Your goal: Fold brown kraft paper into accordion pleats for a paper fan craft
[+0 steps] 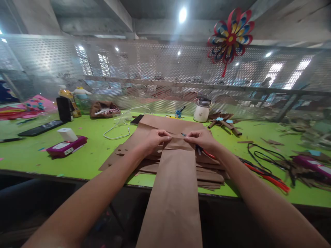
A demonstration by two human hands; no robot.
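Brown kraft paper strip (178,193): long, flattish, crease lines across far part. Far part over bench (95,137), near part extends past its near edge. Brown kraft sheets (210,176) stacked beneath, edges uneven. Red-gripped tool (209,154) at right hand (200,137), mostly hidden.

Workroom with a lime-green table (90,163) and a perforated screen (152,62).
Backed along its width by dotted grey mesh, crossed by a horizontal rail (292,91); pierced by the blurred glow of windows at left (104,64) and right (297,74); topped by a grey ceiling (157,10) with a heavy beam (115,13), lit by one glaring white lamp (182,15); sunk into shadow below, too dim for floor detail.
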